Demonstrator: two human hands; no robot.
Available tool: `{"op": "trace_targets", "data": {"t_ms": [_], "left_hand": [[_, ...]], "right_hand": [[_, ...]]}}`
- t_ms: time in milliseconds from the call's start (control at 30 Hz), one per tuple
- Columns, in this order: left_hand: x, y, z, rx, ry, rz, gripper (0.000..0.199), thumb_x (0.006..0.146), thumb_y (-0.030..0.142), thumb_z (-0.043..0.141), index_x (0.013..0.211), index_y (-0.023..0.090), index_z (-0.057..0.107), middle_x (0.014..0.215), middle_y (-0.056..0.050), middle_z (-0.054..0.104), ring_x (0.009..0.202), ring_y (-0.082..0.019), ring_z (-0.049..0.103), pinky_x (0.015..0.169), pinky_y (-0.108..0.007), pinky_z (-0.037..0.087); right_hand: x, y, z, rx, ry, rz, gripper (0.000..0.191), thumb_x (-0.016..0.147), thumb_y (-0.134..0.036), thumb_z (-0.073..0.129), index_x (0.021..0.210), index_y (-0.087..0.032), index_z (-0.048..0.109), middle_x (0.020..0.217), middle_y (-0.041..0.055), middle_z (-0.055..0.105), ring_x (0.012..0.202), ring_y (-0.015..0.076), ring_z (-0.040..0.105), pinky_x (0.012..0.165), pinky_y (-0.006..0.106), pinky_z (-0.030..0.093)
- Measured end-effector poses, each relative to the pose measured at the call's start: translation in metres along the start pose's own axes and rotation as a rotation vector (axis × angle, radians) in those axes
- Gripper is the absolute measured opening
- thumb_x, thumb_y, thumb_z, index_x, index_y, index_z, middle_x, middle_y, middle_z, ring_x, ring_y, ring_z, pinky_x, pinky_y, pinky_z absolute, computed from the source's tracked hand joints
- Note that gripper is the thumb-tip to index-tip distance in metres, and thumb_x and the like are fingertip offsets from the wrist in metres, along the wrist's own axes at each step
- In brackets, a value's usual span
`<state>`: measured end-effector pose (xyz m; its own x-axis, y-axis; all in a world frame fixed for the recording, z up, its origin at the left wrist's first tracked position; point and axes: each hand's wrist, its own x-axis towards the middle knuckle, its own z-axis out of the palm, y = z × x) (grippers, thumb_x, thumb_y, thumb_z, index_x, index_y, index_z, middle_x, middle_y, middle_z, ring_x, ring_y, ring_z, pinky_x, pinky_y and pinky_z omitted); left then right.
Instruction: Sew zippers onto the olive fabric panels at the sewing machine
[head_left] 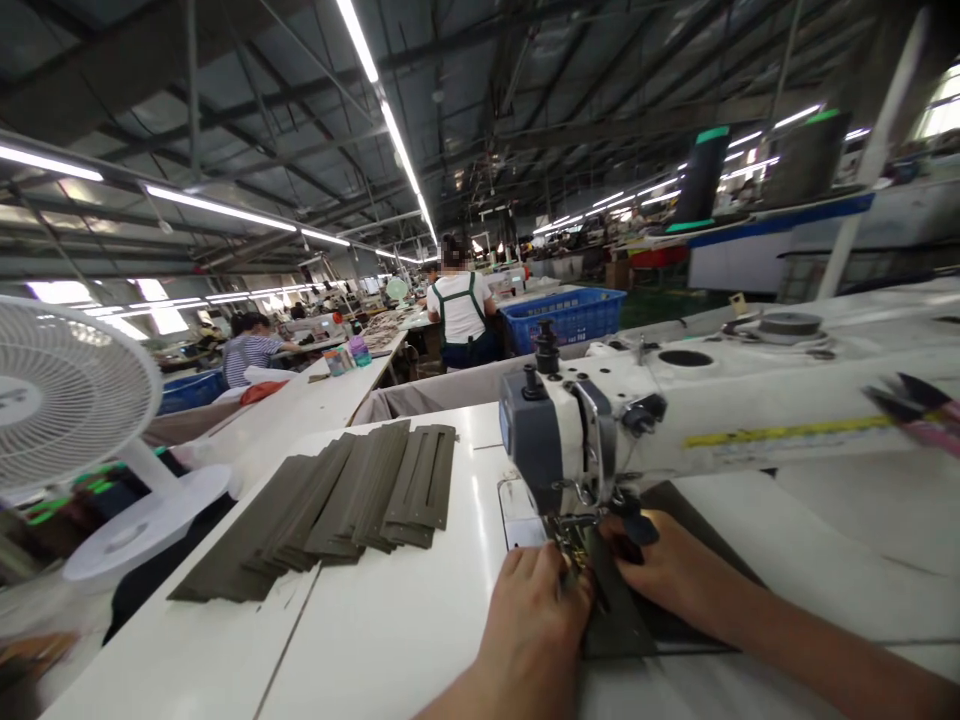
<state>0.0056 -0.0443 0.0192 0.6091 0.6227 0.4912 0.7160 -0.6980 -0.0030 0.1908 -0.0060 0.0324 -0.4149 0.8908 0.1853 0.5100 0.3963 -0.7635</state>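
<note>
A white and dark-grey sewing machine [529, 420] stands before me, its head over an olive-green fabric panel [619, 610]. My left hand [536, 605] is closed at the panel's left side, its fingers curled beside the presser foot. What lies in its fingers is hidden; a small brass-coloured part [576, 552] shows beside them. To the right of the needle, my right hand [664, 560] is closed on the panel, thumb and fingers near the foot. Part of its fingertips is hidden behind the machine head. A darker flat piece [697, 520] lies under the right wrist.
Overlapping olive fabric pieces [322, 510] lie on the white table [390, 620] at left. A white fan [142, 440] stands beyond. Blurred pink-handled scissors [919, 415] are at right by the machine arm. Behind are a blue crate [566, 315] and a seated person [459, 310].
</note>
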Motion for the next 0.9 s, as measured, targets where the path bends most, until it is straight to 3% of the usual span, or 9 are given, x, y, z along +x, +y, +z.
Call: {"op": "trace_targets", "data": {"t_ms": [200,433,700,900], "left_hand": [[0.001,0.004,-0.005,-0.069,-0.032,-0.024,0.019,0.087,0.017,0.049,0.102,0.018,0.061,0.094,-0.009,0.056,0.087,-0.023,0.053,0.072,-0.037,0.047],[0.008,0.007,-0.016,-0.13,-0.18,-0.057,0.019,0.084,0.013,0.053,0.101,0.015,0.06,0.096,-0.01,0.056,0.088,-0.025,0.051,0.072,-0.04,0.048],[0.011,0.005,-0.018,-0.096,-0.221,-0.032,0.024,0.087,0.012,0.047,0.107,0.014,0.06,0.096,-0.012,0.055,0.089,-0.026,0.05,0.072,-0.041,0.047],[0.012,0.004,-0.019,-0.112,-0.214,0.001,0.022,0.088,0.013,0.045,0.103,0.013,0.061,0.096,-0.011,0.056,0.092,-0.025,0.051,0.075,-0.041,0.046]], "right_hand": [[0.001,0.002,-0.005,-0.045,-0.037,-0.039,0.015,0.072,-0.024,0.048,0.06,-0.018,0.053,0.06,-0.0009,0.06,0.058,0.0156,0.054,0.052,0.024,0.039],[0.003,0.013,0.005,-0.197,0.086,-0.08,0.015,0.072,-0.02,0.043,0.062,-0.017,0.054,0.057,0.0018,0.055,0.051,0.0153,0.047,0.052,0.027,0.034],[0.001,0.009,-0.005,-0.204,0.069,-0.106,0.016,0.074,-0.02,0.045,0.062,-0.018,0.054,0.062,0.001,0.06,0.056,0.0142,0.054,0.055,0.024,0.038],[0.002,0.011,-0.001,-0.286,0.168,-0.044,0.015,0.074,-0.021,0.046,0.064,-0.018,0.056,0.064,0.0043,0.062,0.058,0.0171,0.055,0.054,0.027,0.038]]}}
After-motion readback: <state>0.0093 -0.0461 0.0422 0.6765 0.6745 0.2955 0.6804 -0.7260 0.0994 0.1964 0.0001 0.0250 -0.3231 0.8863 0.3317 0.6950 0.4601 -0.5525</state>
